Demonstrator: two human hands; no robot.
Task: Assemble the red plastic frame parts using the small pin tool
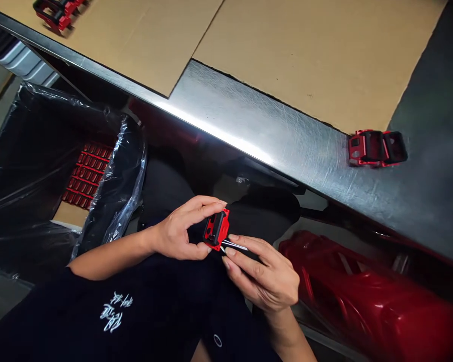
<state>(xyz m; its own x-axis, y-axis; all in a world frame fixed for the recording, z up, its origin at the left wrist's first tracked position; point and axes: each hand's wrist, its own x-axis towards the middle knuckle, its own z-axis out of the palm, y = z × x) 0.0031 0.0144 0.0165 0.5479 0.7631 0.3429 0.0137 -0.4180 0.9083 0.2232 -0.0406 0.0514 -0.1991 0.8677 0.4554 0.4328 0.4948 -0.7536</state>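
My left hand [181, 227] grips a small red and black plastic part [216, 230] between thumb and fingers, in front of my torso. My right hand [260, 271] pinches a thin black and white strip [234, 245], and the strip's end reaches the lower edge of the red part. My two hands are close together, with the fingertips of my right hand just beside the part. A similar red and black part [376, 148] lies on the steel table top [264, 128], out of reach of both hands.
Cardboard sheets [287, 50] cover much of the steel table, with more red and black parts [58, 12] at the far left. To the left, a plastic-lined bin [30, 166] holds rows of red parts [86, 173]. A glossy red moulded shell [370, 296] sits at lower right.
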